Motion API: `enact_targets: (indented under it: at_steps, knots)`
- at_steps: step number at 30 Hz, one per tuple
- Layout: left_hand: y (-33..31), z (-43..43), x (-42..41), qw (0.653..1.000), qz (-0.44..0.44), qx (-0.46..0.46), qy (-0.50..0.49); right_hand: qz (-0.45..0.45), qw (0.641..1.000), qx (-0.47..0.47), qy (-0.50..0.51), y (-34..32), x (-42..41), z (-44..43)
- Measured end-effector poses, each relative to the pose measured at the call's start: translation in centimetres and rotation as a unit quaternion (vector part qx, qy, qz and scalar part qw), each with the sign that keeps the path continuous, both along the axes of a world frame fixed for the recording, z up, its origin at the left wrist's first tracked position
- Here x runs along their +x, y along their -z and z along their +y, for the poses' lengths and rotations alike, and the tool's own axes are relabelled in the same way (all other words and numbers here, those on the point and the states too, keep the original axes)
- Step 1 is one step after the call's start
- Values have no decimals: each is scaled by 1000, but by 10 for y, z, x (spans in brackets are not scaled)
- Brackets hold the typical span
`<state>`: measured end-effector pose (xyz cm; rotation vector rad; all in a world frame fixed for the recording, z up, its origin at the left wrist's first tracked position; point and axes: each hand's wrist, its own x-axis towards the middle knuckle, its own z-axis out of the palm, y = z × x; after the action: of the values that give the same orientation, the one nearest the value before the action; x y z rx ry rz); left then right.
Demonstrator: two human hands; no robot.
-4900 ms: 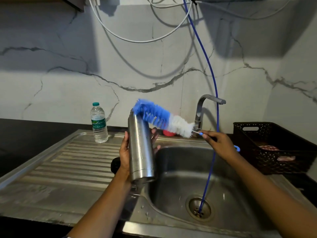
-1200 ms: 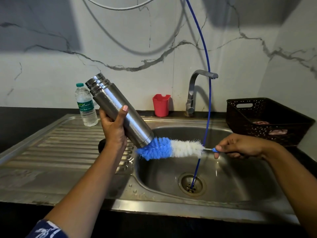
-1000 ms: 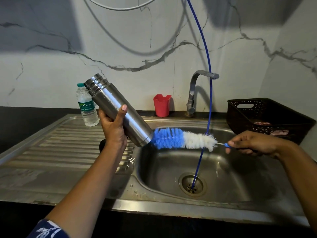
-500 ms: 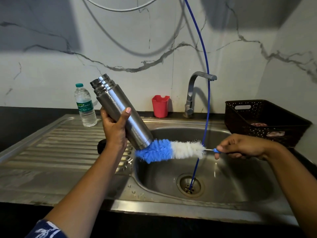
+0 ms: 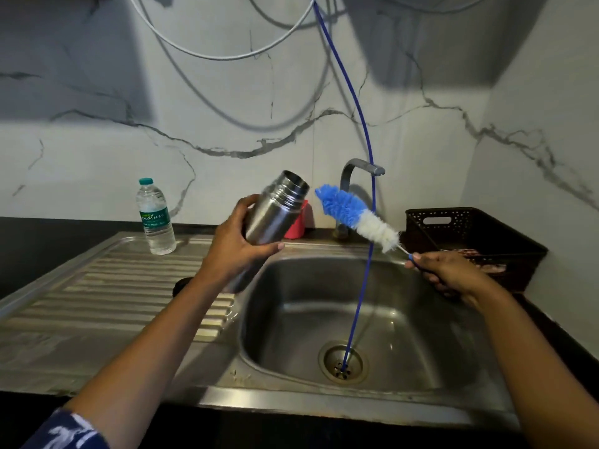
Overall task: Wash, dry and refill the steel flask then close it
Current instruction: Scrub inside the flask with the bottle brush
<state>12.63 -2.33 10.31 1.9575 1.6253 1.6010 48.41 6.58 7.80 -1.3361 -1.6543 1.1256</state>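
Wall (image 5: 97, 157): pale marble-look panels with grey veins are running behind the counter, and a white cable (image 5: 227, 56) is looping down across them.
Sink (image 5: 324, 406): a steel basin is sitting at the right of a ribbed drainboard (image 5: 113, 286), with the tap (image 5: 353, 176) rising at its back edge.
Blue hose (image 5: 366, 254): it is hanging from above, passing the tap's spout and ending in the drain (image 5: 343, 366).
Basket (image 5: 470, 234): a dark perforated one is standing on the counter right of the basin; what lies in it is too dim to name.
Steel flask (image 5: 275, 215): it is being held in the air over the basin's left edge, lid off. Its long axis is slanting, the open threaded mouth pointing up and to the right, the base down and to the left behind the hand.
Left hand (image 5: 236, 244): it is gripping the flask round the middle, fingers wrapping behind and the thumb lying across the front.
Bottle brush (image 5: 353, 218): it is slanting up to the left, white bristles near the handle, blue tip just beside the flask's mouth but not touching it.
Right hand (image 5: 450, 273): its fingers are curling tight round the brush's thin blue handle, above the basin's right side.
Water bottle (image 5: 155, 218): clear plastic with a teal cap, it is standing upright at the back of the drainboard; its green band is showing white script ending in "nature", and the smaller print is unreadable.
Red cup (image 5: 298, 225): it is showing partly from behind the flask, by the tap.
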Motion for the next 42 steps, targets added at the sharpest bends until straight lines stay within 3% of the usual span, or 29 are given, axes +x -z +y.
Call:
enact_targets:
  at_steps: [2, 3, 5, 8, 11, 13, 16, 20, 22, 26, 30, 31, 34, 38, 40, 42]
  knots:
    - [-9, 6, 2, 985, 174, -16, -15, 12, 1000, 12, 16, 4, -6, 1]
    - [-12, 9, 2, 961, 273, -25, -35, 16, 999, 17, 26, 6, -9, 2]
    - [-15, 18, 0, 882, 466, -17, -71, 21, 999, 21, 39, 13, -15, 4]
    - [-14, 28, -1, 745, 664, -9, -67, 26, 998, 17, 46, 20, -25, 3]
    - [-11, 33, -1, 638, 768, 0, -61, 19, 999, 10, 39, 25, -33, 1]
    - [-12, 35, 0, 587, 808, 27, -51, 10, 1000, 9, 26, 28, -37, 1]
    - [-16, 36, 2, 530, 845, 54, -31, -3, 1000, 9, 18, 31, -41, 2]
    - [-30, 38, 8, 485, 870, 86, -33, -23, 1000, 13, 14, 32, -41, 1]
    - [-41, 40, 12, 477, 867, 138, -30, -29, 999, 10, 16, 31, -40, -1]
    - [-50, 41, 14, 501, 841, 197, -47, -36, 999, 7, 27, 30, -40, -1]
    - [-43, 34, 15, 474, 852, 221, -35, -32, 999, 5, 33, 28, -42, -4]
    - [-42, 32, 13, 481, 847, 222, -41, -32, 999, 5, 32, 28, -43, -5]
    - [-34, 26, 8, 546, 813, 186, -79, -30, 999, 6, 27, 26, -45, -6]
    - [-14, 21, 0, 518, 840, 151, -57, -14, 999, -5, 35, 25, -53, -5]
    - [-12, 17, -4, 541, 827, 140, -66, -5, 999, -14, 38, 24, -58, -7]
    - [-16, 13, -10, 541, 828, 133, -68, 7, 999, -19, 38, 20, -65, -10]
